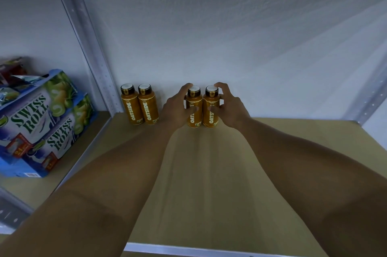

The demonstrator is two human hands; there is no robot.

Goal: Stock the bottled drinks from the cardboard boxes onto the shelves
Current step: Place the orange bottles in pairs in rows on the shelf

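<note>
Four orange Oatside bottles stand upright at the back edge of the shelf board, against the white wall, in two pairs well apart. The first bottle and second bottle touch side by side at 10 o'clock from the board's middle, just beside the grey upright post. The third bottle and fourth bottle stand shoulder to shoulder at 12 o'clock.

The left hand wraps the third bottle from its 9 o'clock side, fingers curled round behind the neck and thumb across the label. The right hand holds the fourth bottle from its 3 o'clock side, thumb on the label and fingers arched loosely by the cap.

A bare gap lies between the two pairs. From 1 to 3 o'clock the board runs open to the right upright. All the board from the bottles to the metal front rail at 6 o'clock is open, crossed only by the two forearms.

At 9 o'clock, beyond the post, stacked Swiss Roll boxes sit on the neighbouring shelf.
</note>
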